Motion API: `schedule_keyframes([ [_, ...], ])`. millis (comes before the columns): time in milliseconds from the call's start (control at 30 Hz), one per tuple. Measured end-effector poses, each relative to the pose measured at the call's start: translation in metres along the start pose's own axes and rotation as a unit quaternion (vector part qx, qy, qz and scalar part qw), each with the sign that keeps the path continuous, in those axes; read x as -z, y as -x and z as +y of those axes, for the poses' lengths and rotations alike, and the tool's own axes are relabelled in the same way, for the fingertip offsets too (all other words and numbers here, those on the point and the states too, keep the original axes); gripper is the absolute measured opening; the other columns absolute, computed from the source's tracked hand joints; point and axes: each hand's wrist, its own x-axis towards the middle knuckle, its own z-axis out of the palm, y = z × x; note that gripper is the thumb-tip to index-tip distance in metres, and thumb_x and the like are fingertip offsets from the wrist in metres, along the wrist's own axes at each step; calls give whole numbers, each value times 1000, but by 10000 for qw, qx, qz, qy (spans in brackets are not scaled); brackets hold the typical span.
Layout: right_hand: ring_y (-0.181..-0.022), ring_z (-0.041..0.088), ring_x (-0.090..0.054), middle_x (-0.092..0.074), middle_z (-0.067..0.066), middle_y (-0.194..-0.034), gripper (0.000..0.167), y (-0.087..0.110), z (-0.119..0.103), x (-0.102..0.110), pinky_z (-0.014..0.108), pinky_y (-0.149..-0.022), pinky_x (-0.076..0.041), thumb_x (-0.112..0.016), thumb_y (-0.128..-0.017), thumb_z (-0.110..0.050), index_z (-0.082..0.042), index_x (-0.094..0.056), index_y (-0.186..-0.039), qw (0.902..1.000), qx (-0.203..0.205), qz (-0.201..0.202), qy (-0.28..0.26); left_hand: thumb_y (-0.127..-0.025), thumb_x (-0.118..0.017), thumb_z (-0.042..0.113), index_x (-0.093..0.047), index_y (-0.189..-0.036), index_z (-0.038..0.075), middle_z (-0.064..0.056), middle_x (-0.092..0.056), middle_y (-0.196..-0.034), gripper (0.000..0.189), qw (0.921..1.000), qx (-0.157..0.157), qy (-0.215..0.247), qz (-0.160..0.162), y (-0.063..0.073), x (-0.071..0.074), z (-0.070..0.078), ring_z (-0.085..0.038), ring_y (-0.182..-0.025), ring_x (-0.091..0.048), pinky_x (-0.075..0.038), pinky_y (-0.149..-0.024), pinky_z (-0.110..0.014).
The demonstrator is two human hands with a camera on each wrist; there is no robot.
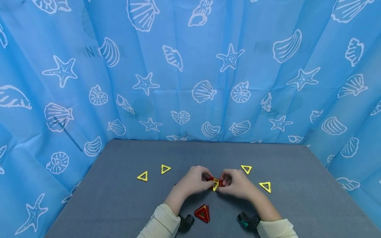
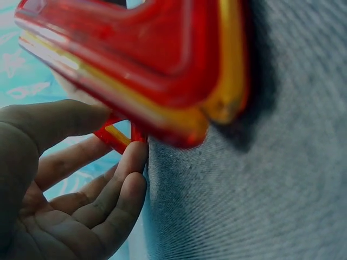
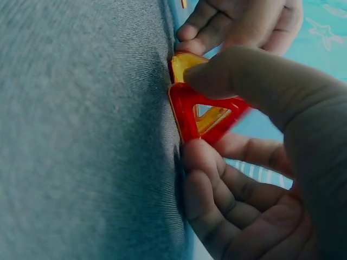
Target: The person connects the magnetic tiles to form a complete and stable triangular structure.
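Both hands meet at the middle of the grey table around a small group of red and yellow triangular frame tiles (image 1: 215, 185). My left hand (image 1: 194, 181) grips the group from the left, its thumb and fingertips at the tiles. From the right, my right hand (image 1: 239, 185) pinches a red triangle tile (image 3: 186, 111) between thumb and fingers; a yellow tile (image 3: 180, 66) stands beside it, under the thumb. Low in the head view, between the forearms, lies a stack of red and yellow triangle tiles (image 1: 197, 212). That stack looms large and close in the left wrist view.
Two yellow triangle tiles lie on the left, a nearer one (image 1: 146, 175) and a farther one (image 1: 162, 169). On the right are two more, a farther one (image 1: 246, 166) and a nearer one (image 1: 269, 187). A blue shell-patterned curtain (image 1: 190, 109) stands behind the table (image 1: 119, 205).
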Motion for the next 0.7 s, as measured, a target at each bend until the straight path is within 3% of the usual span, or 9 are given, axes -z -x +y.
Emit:
schedule_keyframes([
  [700,-75,12,-63,-69,7,-88,27,0,0,0,26,-65,-55,-87,-89,-22,-6,-70,-102,9995,109,131,-276,-98,-78,21,-80,-109,13,4,-75,-99,14,10000,14,-45,-53,-1,1,-1,-4,-86,-66,-57,-77,-28],
])
